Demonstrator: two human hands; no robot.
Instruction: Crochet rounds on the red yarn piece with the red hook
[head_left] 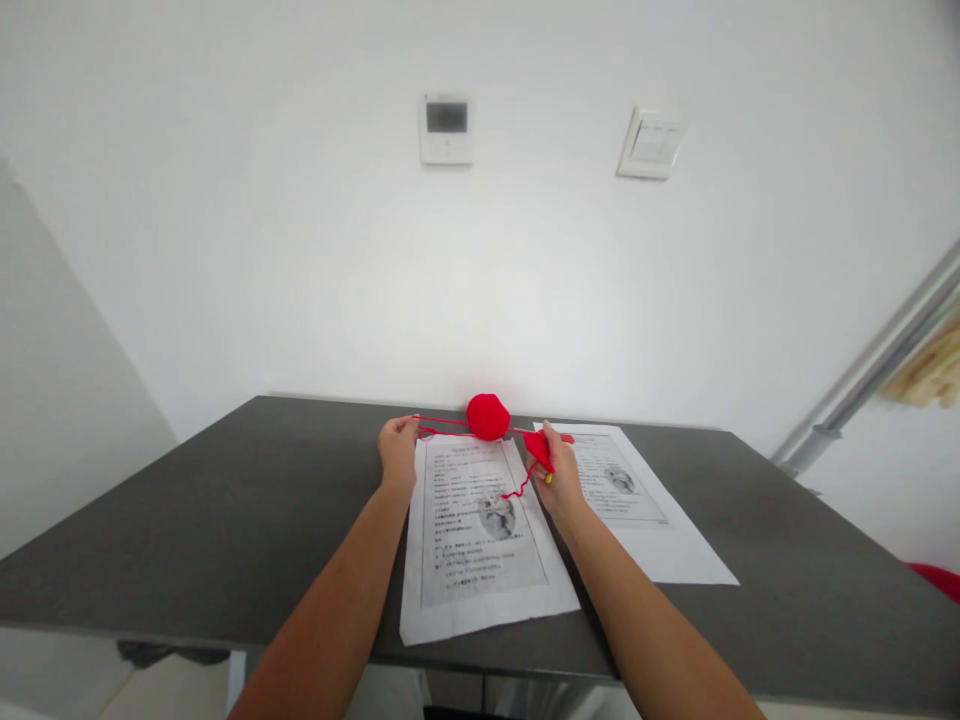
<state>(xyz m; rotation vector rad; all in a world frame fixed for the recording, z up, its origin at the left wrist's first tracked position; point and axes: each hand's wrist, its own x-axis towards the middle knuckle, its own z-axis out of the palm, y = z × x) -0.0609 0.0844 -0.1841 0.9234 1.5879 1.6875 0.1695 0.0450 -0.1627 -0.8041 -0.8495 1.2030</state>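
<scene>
Hugging the far table edge, left grip pinches yarn, right grip pinches crochet.

Single head-worn view, forward and slightly down, table perhaps near.

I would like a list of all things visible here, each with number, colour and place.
yarn ball: 1, red, far table edge, between the hands
yarn strand: 1, red, from ball to left hand
crochet piece: 1, red, in right hand
printed sheets: 2, white with grey print, side by side on table
table: 1, dark grey, in front
wall panel: 1, white, wall, centre
light switch: 1, white, wall, right of panel
metal rail: 1, grey, far right
left hand: 1, pinching yarn strand
right hand: 1, holding crochet piece
</scene>
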